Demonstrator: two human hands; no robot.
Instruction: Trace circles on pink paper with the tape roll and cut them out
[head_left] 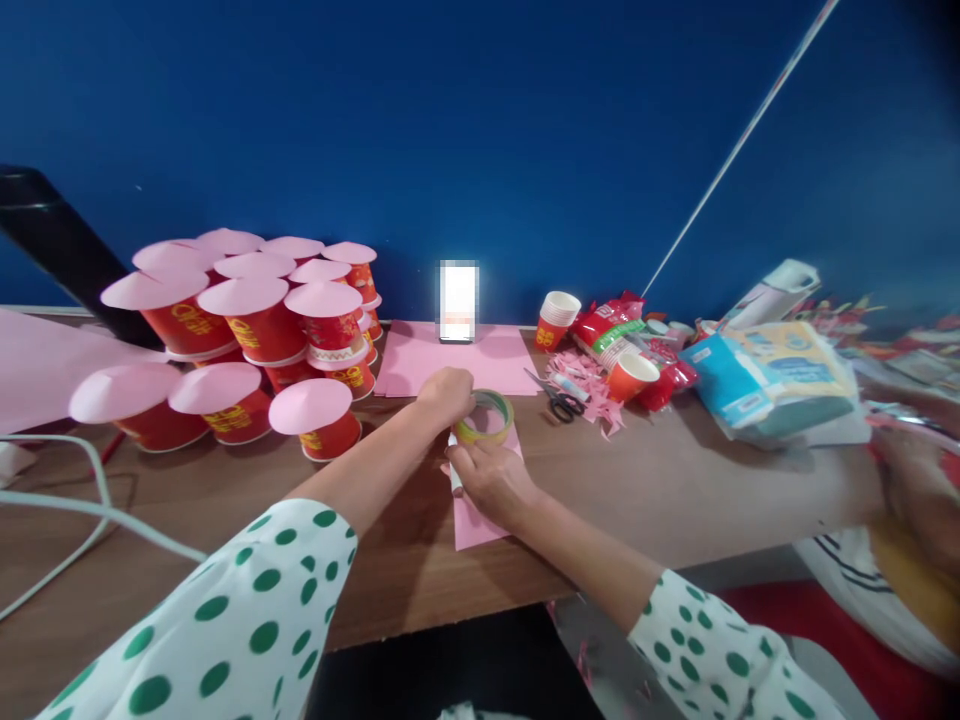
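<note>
My left hand point(448, 395) is closed in a fist at the far left edge of a roll of yellow-green tape point(506, 408). What its fingers hold, if anything, is hidden. Just below it, my right hand point(496, 487) is closed round a slim white tube point(456, 482) that looks like a glue stick. The right fingers lie against the near side of the tape roll. Under the roll and the right hand is a strip of pink paper point(472, 530), flat on the brown table point(405, 560).
Stacked red paper cups point(259, 337) with pink cone tops fill the left. A lit phone point(459, 300) stands behind pink sheets point(405, 360). Right are scissors point(564, 405), pink scraps point(600, 405), cups point(559, 318) and a blue-yellow pack point(780, 375). A co-worker's hand point(922, 480) is far right.
</note>
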